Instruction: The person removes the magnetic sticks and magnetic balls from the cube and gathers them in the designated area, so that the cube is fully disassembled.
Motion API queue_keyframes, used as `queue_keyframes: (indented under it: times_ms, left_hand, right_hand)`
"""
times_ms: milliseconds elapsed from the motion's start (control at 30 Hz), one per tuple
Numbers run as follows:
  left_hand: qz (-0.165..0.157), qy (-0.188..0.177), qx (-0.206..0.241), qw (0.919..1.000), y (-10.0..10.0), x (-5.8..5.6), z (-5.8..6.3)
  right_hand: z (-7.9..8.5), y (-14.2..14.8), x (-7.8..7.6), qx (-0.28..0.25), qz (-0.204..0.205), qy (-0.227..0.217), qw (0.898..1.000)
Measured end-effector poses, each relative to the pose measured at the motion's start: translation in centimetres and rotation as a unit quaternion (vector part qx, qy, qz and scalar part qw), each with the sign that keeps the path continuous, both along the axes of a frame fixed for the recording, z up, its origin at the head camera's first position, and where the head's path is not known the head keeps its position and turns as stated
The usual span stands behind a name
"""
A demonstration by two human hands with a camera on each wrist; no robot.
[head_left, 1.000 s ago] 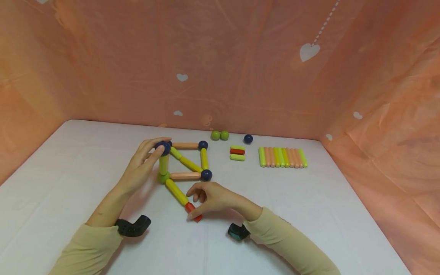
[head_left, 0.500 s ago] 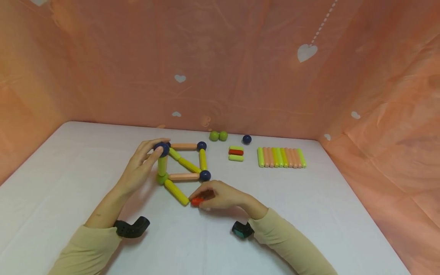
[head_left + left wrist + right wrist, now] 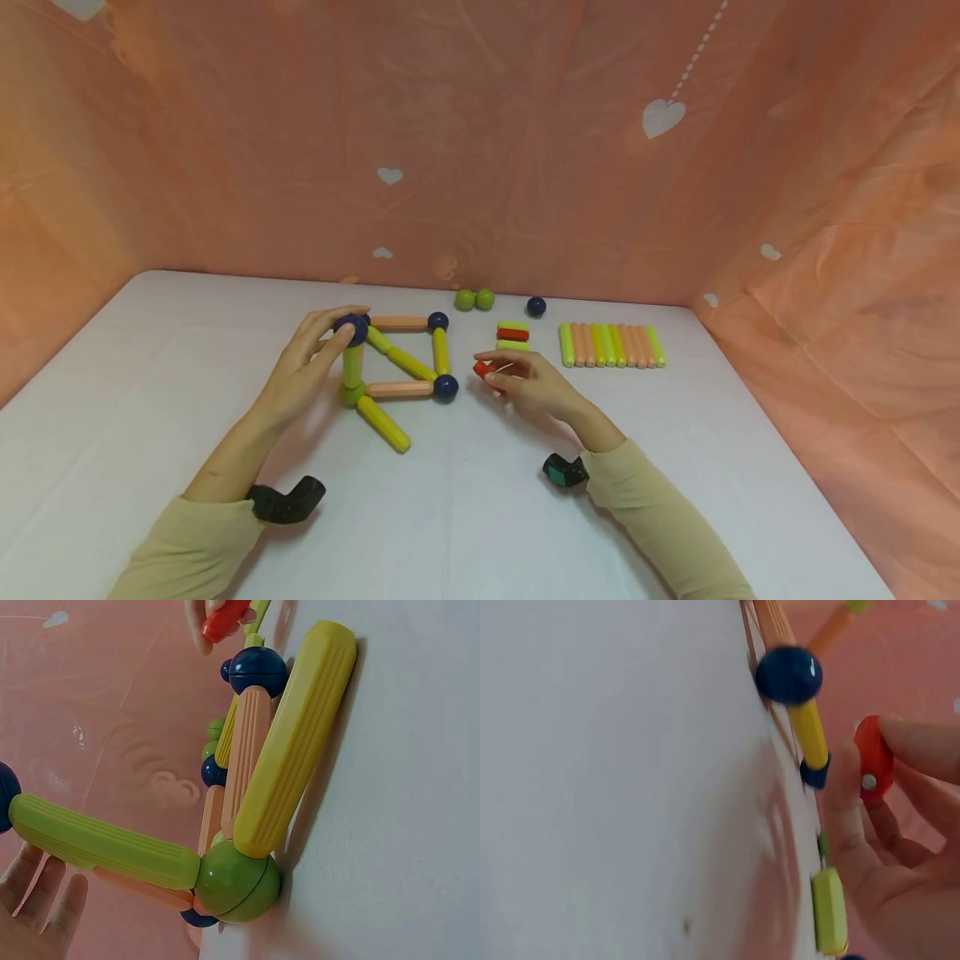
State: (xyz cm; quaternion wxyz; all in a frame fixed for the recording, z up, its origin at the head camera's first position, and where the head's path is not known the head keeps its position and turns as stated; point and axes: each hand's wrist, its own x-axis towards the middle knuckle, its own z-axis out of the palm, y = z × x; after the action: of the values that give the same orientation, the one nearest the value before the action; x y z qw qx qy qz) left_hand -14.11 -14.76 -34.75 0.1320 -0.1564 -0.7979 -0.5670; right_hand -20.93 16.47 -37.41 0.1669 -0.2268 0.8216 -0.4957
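My left hand (image 3: 296, 375) holds the raised navy ball (image 3: 354, 330) atop an upright lime stick (image 3: 105, 838) of a magnetic stick-and-ball frame. Below is a green ball (image 3: 238, 883), from which a thick yellow stick (image 3: 384, 425) juts toward me with a free end. A peach stick (image 3: 401, 389) links the green ball to a navy corner ball (image 3: 446, 387). My right hand (image 3: 536, 385) pinches a short red stick (image 3: 874, 754) between thumb and fingers, right of the frame; a silvery dot shows on the stick's end in the right wrist view.
Behind my right hand lie short lime sticks and another red stick (image 3: 513, 335). Two green balls (image 3: 475, 299) and a single navy ball (image 3: 536, 307) sit toward the back. At right is a row of several longer sticks (image 3: 611, 345). A peach curtain (image 3: 525, 150) closes off the back.
The red stick has come away from the yellow stick's free end in my right hand, which has moved right and farther back. My left hand stays at the raised navy ball.
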Motion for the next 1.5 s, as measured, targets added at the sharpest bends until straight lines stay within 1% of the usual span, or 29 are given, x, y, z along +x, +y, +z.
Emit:
queue_keyframes:
  times_ms: [100,267,367,500,567,700,767,900,1000,1100,1167,1267,1367,1433,1500]
  left_hand:
    - [0.001,-0.001,-0.001,1.0,0.0,0.0,0.0]
    - [0.004,-0.001,-0.004,1.0,-0.1,0.1,0.0]
    - [0.004,-0.001,-0.004,1.0,-0.1,0.2,0.0]
    - [0.003,0.0,-0.001,1.0,-0.2,0.2,0.0]
    - [0.002,0.003,0.0,1.0,-0.2,0.2,0.0]
    - [0.002,0.008,0.001,1.0,-0.1,0.0,-0.1]
    - [0.002,0.006,0.0,1.0,-0.1,0.0,-0.1]
    - [0.0,0.002,-0.001,1.0,-0.1,0.0,0.0]
    - [0.001,0.002,-0.002,1.0,-0.1,0.0,0.0]
    - [0.002,0.005,0.0,1.0,-0.2,-0.1,0.0]
    - [0.001,0.005,0.002,1.0,-0.2,0.0,-0.1]
    - [-0.002,0.005,0.006,1.0,-0.2,-0.1,-0.2]
    - [-0.002,0.008,0.01,0.9999,-0.2,-0.3,-0.2]
    - [-0.001,0.008,0.011,0.9999,-0.2,-0.4,-0.2]
    - [-0.003,0.002,0.01,0.9999,-0.1,-0.5,-0.2]
  right_hand:
    - [-0.1,0.6,-0.5,-0.006,-0.041,-0.014,0.999]
    - [-0.1,1.2,-1.0,0.039,-0.099,-0.007,0.994]
    - [0.1,1.3,-1.4,0.057,-0.151,-0.01,0.987]
    - [0.2,1.4,-1.7,0.045,-0.21,-0.018,0.977]
    - [0.1,1.4,-1.8,0.035,-0.226,-0.026,0.973]
    - [0.1,1.6,-2.0,0.022,-0.244,-0.044,0.968]
    - [0.1,1.7,-2.0,0.017,-0.25,-0.054,0.967]
    - [0.3,1.7,-1.8,0.013,-0.256,-0.056,0.965]
    - [0.3,1.4,-1.3,0.008,-0.247,-0.044,0.968]
    - [0.7,0.6,-0.7,-0.019,-0.218,-0.05,0.975]
    - [0.9,-0.1,-0.2,-0.038,-0.192,-0.062,0.979]
    - [1.1,-1.4,0.5,-0.078,-0.151,-0.087,0.982]
    - [1.2,-3.0,1.2,-0.096,-0.108,-0.092,0.985]
    - [1.1,-4.2,1.8,-0.099,-0.084,-0.095,0.987]
    - [0.8,-5.2,2.5,-0.091,-0.06,-0.094,0.99]
